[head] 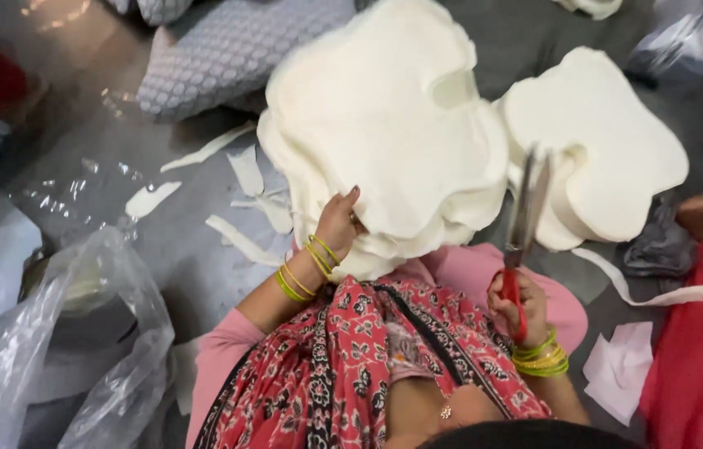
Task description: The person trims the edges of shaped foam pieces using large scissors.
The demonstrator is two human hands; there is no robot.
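Plastic bag (pixel 77 333): clear, crumpled, on the floor (pixel 160 241) at far left.
Scraps (pixel 239 204): cream offcuts, scattered on the floor left of the foam stack.
Cushion (pixel 226 50): grey patterned, upper left, just beside the stack.
Left hand (pixel 337 223): closed on the near edge of the foam stack; yellow and green bangles on the wrist.
Foam stack (pixel 384 116): cream, wavy-edged layers, lifted above the lap, centre.
Scissors (pixel 524 224): red handles, blades pointing up and slightly apart, between the two foam pieces.
Right hand (pixel 520 303): fingers through the scissors' handles, gripping them; bangles on the wrist.
Second foam piece (pixel 609 141): cream, same outline, on the floor, right of the scissors.
Red cloth (pixel 700 357): far right edge.
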